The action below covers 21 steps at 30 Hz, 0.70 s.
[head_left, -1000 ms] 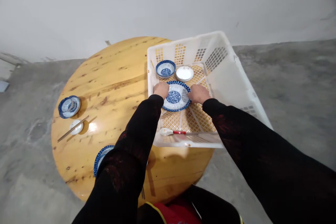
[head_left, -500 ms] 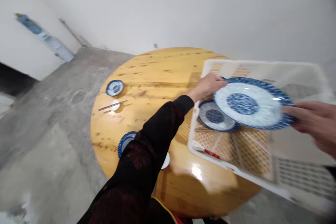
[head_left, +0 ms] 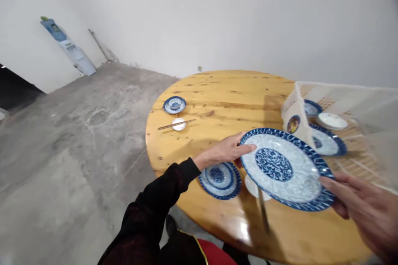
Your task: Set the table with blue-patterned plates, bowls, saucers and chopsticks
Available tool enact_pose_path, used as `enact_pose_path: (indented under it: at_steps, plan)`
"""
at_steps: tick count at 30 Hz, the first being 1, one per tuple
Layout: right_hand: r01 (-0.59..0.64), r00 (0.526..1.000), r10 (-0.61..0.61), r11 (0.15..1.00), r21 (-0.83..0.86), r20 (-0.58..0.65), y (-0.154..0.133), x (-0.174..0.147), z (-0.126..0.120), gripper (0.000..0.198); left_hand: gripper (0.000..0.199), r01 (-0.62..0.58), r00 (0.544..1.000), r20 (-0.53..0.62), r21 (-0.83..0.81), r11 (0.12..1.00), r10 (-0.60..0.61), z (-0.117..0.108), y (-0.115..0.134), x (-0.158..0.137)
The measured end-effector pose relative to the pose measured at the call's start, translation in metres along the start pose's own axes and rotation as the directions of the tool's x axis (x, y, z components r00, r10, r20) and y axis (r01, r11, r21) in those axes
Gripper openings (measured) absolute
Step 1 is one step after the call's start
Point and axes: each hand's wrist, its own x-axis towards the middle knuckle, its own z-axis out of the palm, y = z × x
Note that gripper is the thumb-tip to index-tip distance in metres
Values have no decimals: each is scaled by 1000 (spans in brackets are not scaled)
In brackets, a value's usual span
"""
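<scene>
The stacked patterned dishes (head_left: 219, 178) could be knocked if the left hand (head_left: 226, 150), gripping the tilted blue-and-white plate (head_left: 284, 169) at its ten o'clock over the tabletop (head_left: 236, 112), dips. Lowering here could chip the white saucer (head_left: 252, 187) toward eight o'clock. The right hand (head_left: 362, 203) clamps four o'clock; slackening on the glazed rim risks a drop.

The right edge crops the white plastic crate (head_left: 367, 109); lower right of centre, the blue-and-white plate (head_left: 275, 165) partly hides a white saucer (head_left: 252, 188). Upper left, the label (head_left: 75, 52) on the water dispenser (head_left: 80, 61) is unreadably small.
</scene>
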Motion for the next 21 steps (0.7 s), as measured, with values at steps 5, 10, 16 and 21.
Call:
enact_pose_path:
  at_steps: [5,10,16,21]
  plan:
    - [-185,982,182,982,46,58,-7,-126,114,29,38,60,984,-171,26,998,-54,-45,-63,-145]
    - [-196,948,158,974,116,277,5,-187,228,38,48,183,881,-423,-108,977,-212,-103,-114,-258]
    - [10,932,-77,982,187,353,-13,-169,349,34,55,246,768,-588,-94,965,-253,-202,-136,-292]
    - [106,932,-173,970,218,318,-56,-133,433,30,65,300,666,-684,-119,947,-297,-288,-125,-288]
